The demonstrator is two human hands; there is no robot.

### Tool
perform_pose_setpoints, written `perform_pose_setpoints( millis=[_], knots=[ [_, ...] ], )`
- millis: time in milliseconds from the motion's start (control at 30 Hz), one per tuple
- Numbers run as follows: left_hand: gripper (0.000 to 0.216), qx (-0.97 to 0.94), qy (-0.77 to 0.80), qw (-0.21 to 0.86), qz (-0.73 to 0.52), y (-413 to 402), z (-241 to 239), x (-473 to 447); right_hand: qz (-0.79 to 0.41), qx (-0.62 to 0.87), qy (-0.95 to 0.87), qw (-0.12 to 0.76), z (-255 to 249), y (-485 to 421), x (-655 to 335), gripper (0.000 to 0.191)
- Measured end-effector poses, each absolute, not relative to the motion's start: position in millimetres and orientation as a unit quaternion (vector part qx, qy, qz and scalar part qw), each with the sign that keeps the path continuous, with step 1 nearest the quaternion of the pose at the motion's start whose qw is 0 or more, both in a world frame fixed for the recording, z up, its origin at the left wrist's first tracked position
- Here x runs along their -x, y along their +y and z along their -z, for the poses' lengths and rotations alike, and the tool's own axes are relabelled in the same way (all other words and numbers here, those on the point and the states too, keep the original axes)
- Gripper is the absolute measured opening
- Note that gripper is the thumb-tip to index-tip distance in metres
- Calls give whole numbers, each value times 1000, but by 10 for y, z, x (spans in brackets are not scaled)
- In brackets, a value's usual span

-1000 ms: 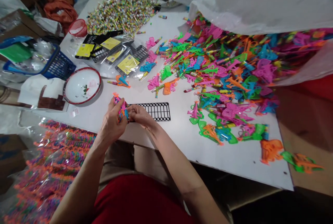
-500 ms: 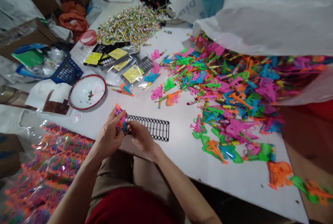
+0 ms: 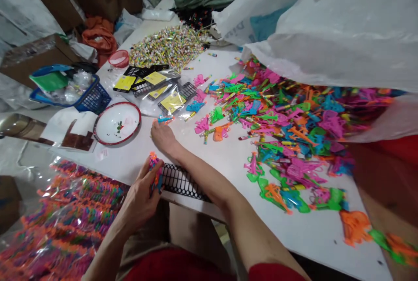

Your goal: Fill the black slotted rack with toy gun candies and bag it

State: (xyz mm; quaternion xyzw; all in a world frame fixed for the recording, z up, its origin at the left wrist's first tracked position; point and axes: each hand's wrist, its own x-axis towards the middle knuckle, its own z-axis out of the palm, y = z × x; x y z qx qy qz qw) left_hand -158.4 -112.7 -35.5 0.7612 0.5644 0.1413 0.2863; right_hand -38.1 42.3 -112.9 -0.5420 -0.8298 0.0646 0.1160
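My left hand (image 3: 143,192) grips small coloured plastic toys (image 3: 156,172), pink, blue and orange, at the left end of a black slotted plastic rack (image 3: 183,181). The rack lies along the table's near edge, partly hidden under my right forearm. Farther forward, beyond the rack, my right hand (image 3: 164,136) has its fingers curled over a blue and orange plastic toy (image 3: 166,119). Its fingertips are partly hidden, and so is the toy's left end.
A red-rimmed enamel bowl (image 3: 117,123) and a blue basket (image 3: 96,96) stand at left. Bagged black racks with yellow cards (image 3: 172,102) lie behind. A large heap of coloured toys (image 3: 294,128) covers the right side. Small tubes (image 3: 170,46) are piled at the back.
My right hand has left the rack and moved forward to the blue and orange toy. My left hand keeps its hold at the rack's left end. The view has shifted slightly.
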Motion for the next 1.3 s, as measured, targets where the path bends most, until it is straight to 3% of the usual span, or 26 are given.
perform_pose_setpoints(
  millis=[233, 467, 567, 633, 733, 800, 933, 1067, 1300],
  knots=[
    [61, -772, 549, 271, -174, -981, 404, 1495, -75, 573, -815, 43, 948, -525, -479, 28],
    [64, -795, 532, 235, -175, -741, 446, 1402, -172, 745, -642, 54, 908, -394, -400, 24],
    [67, -784, 551, 236, -158, -688, 438, 1384, -226, 753, -606, 124, 895, -392, -493, 16],
    [67, -782, 558, 233, -150, -681, 426, 1386, -284, 736, -570, 228, 870, -463, -559, 12],
    [66, -785, 559, 224, -143, -685, 402, 1396, -377, 663, -489, 423, 882, -627, -532, 24],
    [67, -786, 560, 223, -135, -686, 388, 1399, -428, 615, -454, 482, 965, -730, -417, 28],
    [66, -785, 564, 222, -130, -683, 388, 1391, -468, 604, -438, 473, 1235, -803, -162, 8],
    [64, -794, 546, 219, -155, -689, 422, 1393, -450, 581, -496, 462, 1307, -703, -91, 14],
    [61, -806, 514, 240, -170, -715, 426, 1417, -299, 602, -705, 227, 1039, -606, -194, 15]
  ],
)
